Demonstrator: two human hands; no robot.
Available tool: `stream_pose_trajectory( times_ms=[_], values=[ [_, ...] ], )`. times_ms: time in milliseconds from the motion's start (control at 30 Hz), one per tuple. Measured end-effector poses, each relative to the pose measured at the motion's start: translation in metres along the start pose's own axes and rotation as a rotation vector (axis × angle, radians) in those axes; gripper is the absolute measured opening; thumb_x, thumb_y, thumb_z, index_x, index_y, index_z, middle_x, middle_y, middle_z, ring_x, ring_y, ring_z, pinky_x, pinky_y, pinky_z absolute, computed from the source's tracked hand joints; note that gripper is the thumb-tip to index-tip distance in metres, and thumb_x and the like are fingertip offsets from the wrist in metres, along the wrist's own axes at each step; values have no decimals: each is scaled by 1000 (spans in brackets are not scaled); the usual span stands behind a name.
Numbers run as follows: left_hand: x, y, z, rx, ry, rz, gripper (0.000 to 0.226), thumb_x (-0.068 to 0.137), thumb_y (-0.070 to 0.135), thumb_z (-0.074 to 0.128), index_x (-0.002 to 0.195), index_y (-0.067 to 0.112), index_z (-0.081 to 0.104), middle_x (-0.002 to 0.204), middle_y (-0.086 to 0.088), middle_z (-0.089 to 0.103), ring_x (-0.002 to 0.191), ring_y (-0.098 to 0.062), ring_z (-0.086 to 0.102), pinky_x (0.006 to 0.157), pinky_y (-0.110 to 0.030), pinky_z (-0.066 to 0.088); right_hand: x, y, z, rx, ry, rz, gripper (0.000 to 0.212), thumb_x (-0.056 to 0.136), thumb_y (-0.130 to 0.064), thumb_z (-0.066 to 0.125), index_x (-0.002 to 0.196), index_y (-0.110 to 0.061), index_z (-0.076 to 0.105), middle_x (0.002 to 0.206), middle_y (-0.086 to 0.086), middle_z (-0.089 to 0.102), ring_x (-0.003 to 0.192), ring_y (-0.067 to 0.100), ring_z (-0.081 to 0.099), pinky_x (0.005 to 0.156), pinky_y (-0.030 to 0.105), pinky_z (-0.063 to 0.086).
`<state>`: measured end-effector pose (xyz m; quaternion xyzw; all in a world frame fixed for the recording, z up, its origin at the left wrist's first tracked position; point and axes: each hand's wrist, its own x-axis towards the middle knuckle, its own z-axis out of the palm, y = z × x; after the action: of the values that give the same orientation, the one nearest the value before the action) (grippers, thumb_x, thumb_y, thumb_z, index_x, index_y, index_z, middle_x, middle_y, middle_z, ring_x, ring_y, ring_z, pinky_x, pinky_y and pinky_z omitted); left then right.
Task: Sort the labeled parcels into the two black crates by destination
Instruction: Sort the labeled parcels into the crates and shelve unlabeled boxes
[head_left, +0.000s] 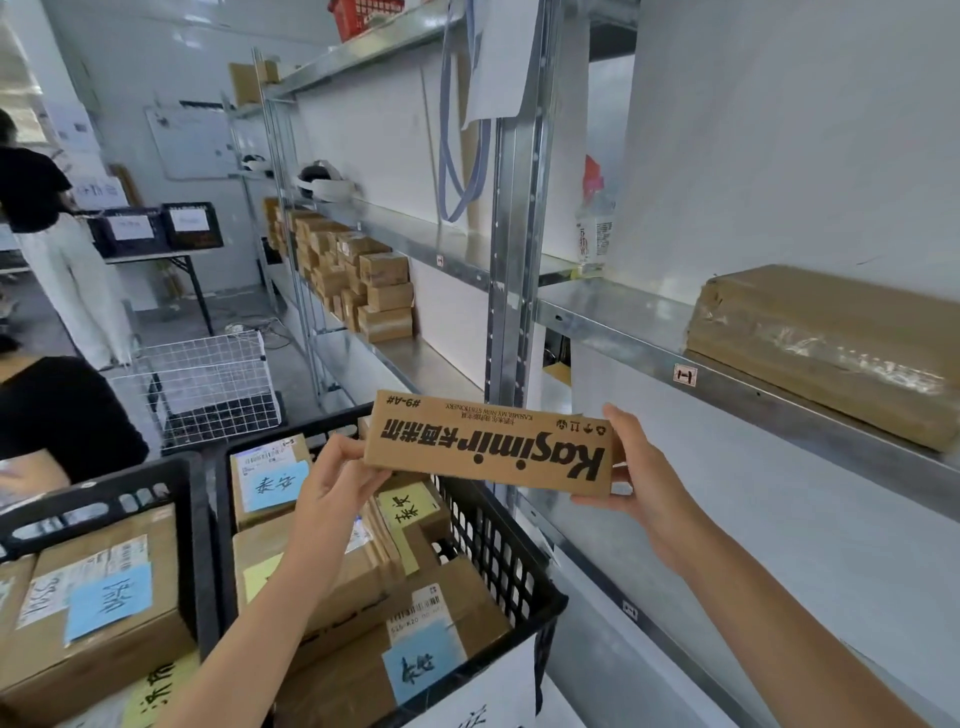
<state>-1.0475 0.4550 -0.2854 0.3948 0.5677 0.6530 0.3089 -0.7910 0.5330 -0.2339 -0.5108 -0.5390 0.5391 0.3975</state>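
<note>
both hands (636, 470) grip a flat brown parcel (488, 447), its "kasimir" print upside down.

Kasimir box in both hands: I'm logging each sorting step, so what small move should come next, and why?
Probably turn the Kasimir box over. The left hand and right hand hold it by its ends above the black crate, and the face showing bears only upside-down print, no handwritten note like the blue note on a parcel below, so its destination cannot be read.

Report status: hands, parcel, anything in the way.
Left hand, right hand: each holds one end of Kasimir parcel. Parcel over right crate. Crate holds parcels; nothing between.
</note>
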Motion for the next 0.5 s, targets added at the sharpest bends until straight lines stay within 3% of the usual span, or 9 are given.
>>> stream_pose_trajectory(
  times_ms=[133,267,367,500],
  values=[
    [-4,-10,-4,8,53,-68,23,103,14,38,88,5,54,90,-5,74,96,-19,68,87,-34,52,1,20,-3,6,-111,-49,33,102,-31,39,112,-6,58,97,11,64,92,15,61,80,32,52],
    [-8,-11,-6,-58,61,-128,28,102,26,45,103,13,69,93,-2,76,95,-17,69,91,-37,51,5,25,-7,-7,-95,-96,16,98,-25,51,93,-12,43,98,17,62,80,11,61,69,26,47],
    [-9,-12,-3,-62,44,-144,28,100,32,48,108,17,70,97,-2,76,97,-18,69,91,-41,52,6,28,-5,29,-98,-134,33,83,-33,62,102,-18,41,107,8,61,87,10,62,63,21,47],
    [-10,-14,4,-117,6,-185,43,88,48,56,115,16,66,105,-7,74,101,-25,68,86,-44,55,9,39,-4,92,-100,-145,52,72,-40,62,118,-29,40,123,3,56,112,14,59,78,29,53]
  ],
)
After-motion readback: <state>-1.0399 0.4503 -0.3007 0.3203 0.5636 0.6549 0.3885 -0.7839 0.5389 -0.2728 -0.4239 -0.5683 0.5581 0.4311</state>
